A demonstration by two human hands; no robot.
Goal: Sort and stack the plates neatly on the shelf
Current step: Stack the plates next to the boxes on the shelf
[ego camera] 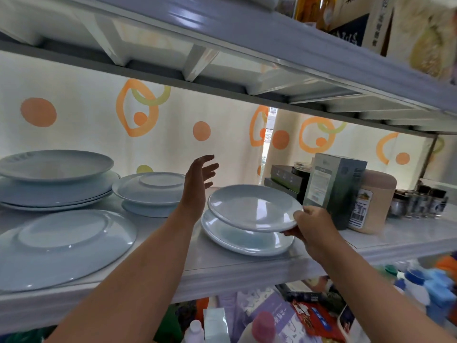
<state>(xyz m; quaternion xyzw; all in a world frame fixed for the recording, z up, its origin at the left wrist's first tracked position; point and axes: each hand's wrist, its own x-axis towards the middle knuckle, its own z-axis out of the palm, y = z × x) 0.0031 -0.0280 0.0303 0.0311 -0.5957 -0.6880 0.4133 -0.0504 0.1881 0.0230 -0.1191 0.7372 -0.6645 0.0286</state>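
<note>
— Which plate are they on now?

— The small round pale-blue glazed plate (252,206), right way up. The right hand (311,229) pinches its near right rim, thumb on top and fingers beneath. It's held just above the resting pale-blue plate (237,242) on the white shelf board (222,271), right of centre. There may be two plates down there; I can't tell.

— And the other hand?

— The left hand (197,184) holds nothing. Its fingers are straight and spread, raised just beside the held plate's left edge. That puts it between the plate and the overturned stack of small pale-blue plates (150,191) further back. The hands are apart, with the plate between them.

— So where would it go?

— Straight down, I'd guess. The resting plate lies directly beneath, shifted slightly toward the front. It's round, so there's no end to line up and only the centring matters. If it belongs on the overturned stack, that lies left and behind, on the free hand's side.

— Anything close by?

— The tall grey-green carton (333,189) stands just beside the right hand.
</note>
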